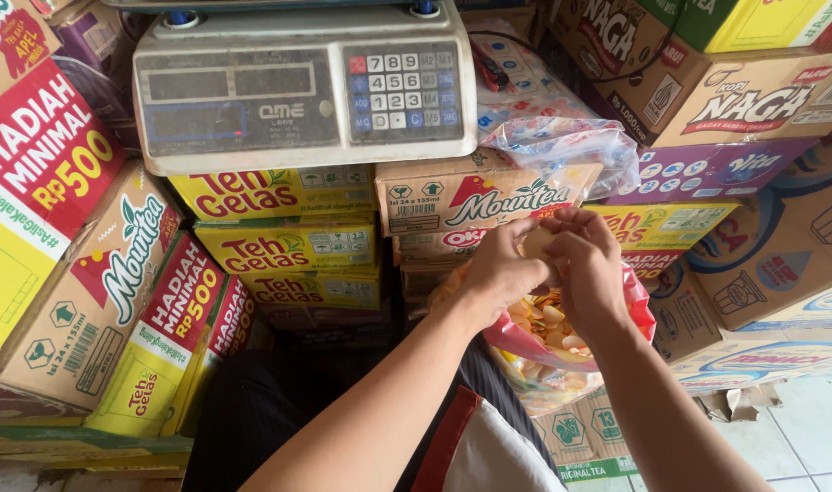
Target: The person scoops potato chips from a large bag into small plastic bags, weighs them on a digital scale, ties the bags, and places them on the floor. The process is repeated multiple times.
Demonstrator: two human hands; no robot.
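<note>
Below the weighing scale (302, 87), both hands, left hand (498, 269) and right hand (587, 269), pinched one cracker (536, 241) in their fingers over the open cracker bag (562, 351); a loosened pinch could crumble or drop it.

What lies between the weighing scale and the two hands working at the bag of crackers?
In the head view, a cardboard drinks carton sits under the scale, directly above the left hand and right hand at the bag of crackers.
</note>
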